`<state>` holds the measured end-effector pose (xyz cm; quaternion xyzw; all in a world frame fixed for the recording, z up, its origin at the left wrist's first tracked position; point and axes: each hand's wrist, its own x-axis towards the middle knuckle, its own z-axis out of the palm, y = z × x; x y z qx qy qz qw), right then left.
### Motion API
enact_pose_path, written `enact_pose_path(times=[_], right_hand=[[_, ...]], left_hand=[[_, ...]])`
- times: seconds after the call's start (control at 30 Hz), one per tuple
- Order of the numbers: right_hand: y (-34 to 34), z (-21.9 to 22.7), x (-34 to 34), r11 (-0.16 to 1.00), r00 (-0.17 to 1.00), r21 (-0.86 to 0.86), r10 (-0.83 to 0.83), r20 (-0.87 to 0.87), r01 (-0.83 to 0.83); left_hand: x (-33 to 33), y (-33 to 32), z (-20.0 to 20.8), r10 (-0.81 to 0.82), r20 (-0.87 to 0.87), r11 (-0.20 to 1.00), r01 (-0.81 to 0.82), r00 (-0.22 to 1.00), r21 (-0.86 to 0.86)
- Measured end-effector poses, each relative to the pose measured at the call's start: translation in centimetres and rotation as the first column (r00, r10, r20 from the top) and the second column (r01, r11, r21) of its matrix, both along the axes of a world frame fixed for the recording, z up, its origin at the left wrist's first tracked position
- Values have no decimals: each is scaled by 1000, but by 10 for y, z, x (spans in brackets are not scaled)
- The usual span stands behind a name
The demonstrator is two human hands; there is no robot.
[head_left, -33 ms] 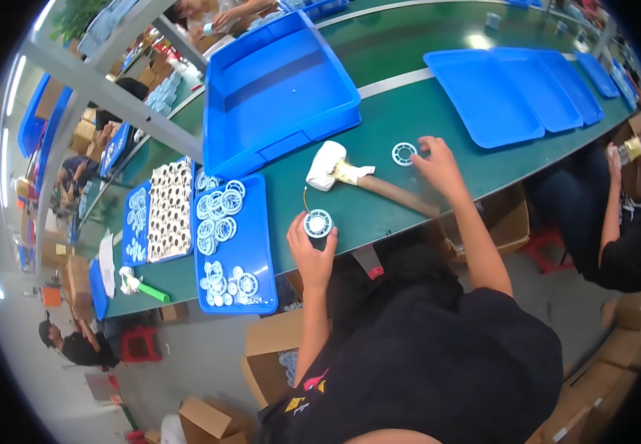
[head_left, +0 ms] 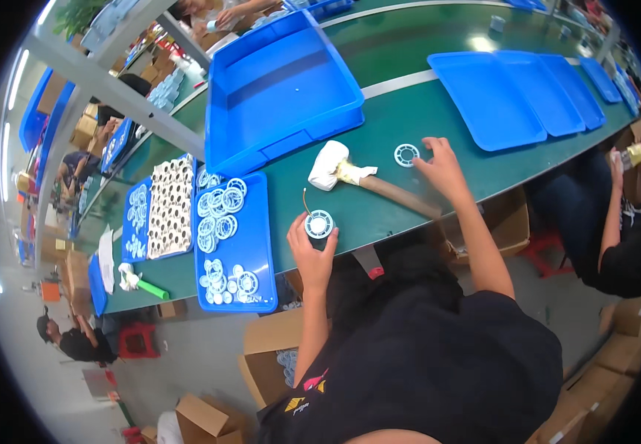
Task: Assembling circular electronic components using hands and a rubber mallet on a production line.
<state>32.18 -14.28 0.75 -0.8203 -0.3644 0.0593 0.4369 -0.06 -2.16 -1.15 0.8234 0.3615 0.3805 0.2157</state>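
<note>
My left hand (head_left: 311, 253) holds a small dark round part (head_left: 319, 224) upright over the table's near edge; it has a white ring on top and a thin wire sticking up. My right hand (head_left: 440, 167) lies spread on the green table (head_left: 409, 111), its fingertips right beside a white spoked ring (head_left: 406, 155) that lies flat. Between my hands rests a mallet (head_left: 333, 167) with a cloth-wrapped head and a wooden handle (head_left: 400, 197).
A blue tray (head_left: 257, 255) of several white rings sits to my left, more trays beside it. A deep blue bin (head_left: 283, 81) stands behind, flat blue lids (head_left: 517, 96) to the right. Another person (head_left: 624, 222) sits at right. Cardboard boxes (head_left: 269, 355) stand below.
</note>
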Motion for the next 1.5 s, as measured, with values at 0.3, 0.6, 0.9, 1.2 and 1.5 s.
enact_pose_path(times=[0.3, 0.6, 0.9, 1.2, 1.5], right_hand=[[11, 4, -7, 978, 964, -117, 193, 184, -173], [24, 51, -143, 785, 801, 192, 537, 265, -589], [58, 23, -173, 761, 778, 167, 603, 178, -627], [57, 31, -184, 868, 875, 113, 482, 45, -484], [57, 37, -189, 849, 846, 79, 504, 175, -522]], left_hand=[[6, -10, 10, 85, 12, 994, -84, 996, -68], [15, -12, 5, 77, 30, 993, -74, 997, -93], [16, -14, 1, 169, 91, 986, -167, 981, -27], [14, -17, 5, 159, 92, 987, -161, 983, 10], [10, -16, -3, 140, 99, 990, -138, 985, -23]])
